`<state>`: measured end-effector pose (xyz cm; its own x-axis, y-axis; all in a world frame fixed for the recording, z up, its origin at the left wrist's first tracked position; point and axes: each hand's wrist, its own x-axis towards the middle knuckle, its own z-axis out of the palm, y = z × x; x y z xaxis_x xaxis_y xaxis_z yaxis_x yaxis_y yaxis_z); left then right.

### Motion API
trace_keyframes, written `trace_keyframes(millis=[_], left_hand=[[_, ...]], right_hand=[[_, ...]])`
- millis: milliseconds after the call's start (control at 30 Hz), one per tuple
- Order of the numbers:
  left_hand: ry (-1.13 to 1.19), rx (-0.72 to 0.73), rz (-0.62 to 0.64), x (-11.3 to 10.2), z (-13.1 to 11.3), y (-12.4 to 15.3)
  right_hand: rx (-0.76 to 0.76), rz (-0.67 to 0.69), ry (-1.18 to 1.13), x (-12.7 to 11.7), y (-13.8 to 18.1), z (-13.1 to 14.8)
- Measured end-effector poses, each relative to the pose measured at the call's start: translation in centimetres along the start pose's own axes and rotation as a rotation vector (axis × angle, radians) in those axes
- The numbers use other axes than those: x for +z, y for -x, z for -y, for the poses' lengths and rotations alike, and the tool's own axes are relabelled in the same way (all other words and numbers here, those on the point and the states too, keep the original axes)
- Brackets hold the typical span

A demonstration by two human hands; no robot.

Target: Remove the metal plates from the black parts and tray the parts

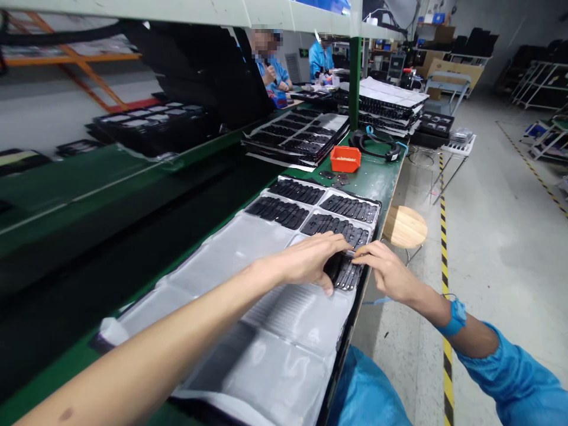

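A long tray lined with a white translucent sheet (213, 248) lies along the bench, split into shallow compartments. Rows of thin black flat parts (277, 213) fill its far compartments, overlapping one another. My left hand (310, 260) reaches across the tray, thumb and fingers closed about the near row of black parts (348, 275). From the right edge, my right hand (390, 272) brings its bent fingertips together on the outer end of that same row. Part of the row is hidden under my left hand. A blue band circles my right wrist.
Beyond the tray stand an orange bin (345, 158) with small pieces, a few loose dark parts and a black strap-like headset (377, 147). More stacked trays (297, 136) sit farther along. A green post (354, 83) rises there. Two people in blue sit behind. A round stool (404, 226) is at right.
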<state>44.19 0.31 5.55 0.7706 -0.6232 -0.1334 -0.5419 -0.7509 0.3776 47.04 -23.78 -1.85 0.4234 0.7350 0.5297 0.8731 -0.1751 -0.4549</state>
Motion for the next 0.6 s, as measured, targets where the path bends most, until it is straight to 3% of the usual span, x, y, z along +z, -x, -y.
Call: trace_keyframes(millis=[200, 367, 600], left_hand=[[0.033, 0.017, 0.009, -0.4, 0.3, 0.6], [0.018, -0.074, -0.136, -1.0, 2.3, 1.7], [-0.091, -0.104, -0.192, 1.1, 3.6, 0.2]], right_hand=[[0.022, -0.036, -0.014, 0.1, -0.1, -0.1], [0.028, -0.038, -0.028, -0.1, -0.6, 0.1], [-0.015, 0.088, 0.022, 0.7, -1.9, 1.1]])
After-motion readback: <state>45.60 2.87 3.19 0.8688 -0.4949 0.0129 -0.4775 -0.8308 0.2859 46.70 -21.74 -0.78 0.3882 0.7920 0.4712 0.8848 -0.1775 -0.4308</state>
